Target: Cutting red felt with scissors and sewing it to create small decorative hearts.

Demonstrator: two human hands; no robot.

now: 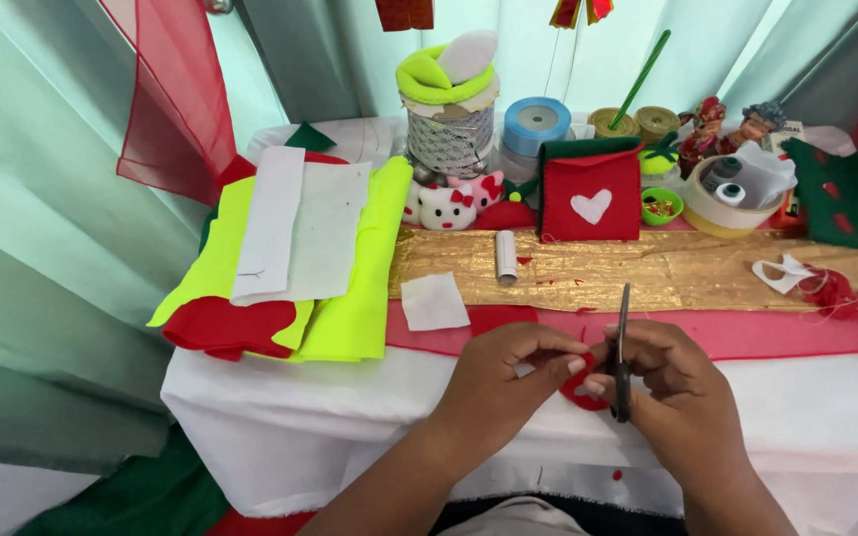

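My left hand [508, 382] pinches a small red felt piece [581, 389] at its left edge, low over the white-covered table. My right hand [669, 382] grips black-handled scissors [623, 342] whose blades stand upright against that red piece. Both hands meet at the table's front middle. Most of the felt piece is hidden by my fingers.
A stack of yellow-green, white and red felt sheets [295, 253] lies at the left. A white felt square [433, 301] and a thread spool [505, 256] sit near a gold strip [687, 268]. A red pouch with a white heart [590, 194], ribbon rolls and figurines line the back.
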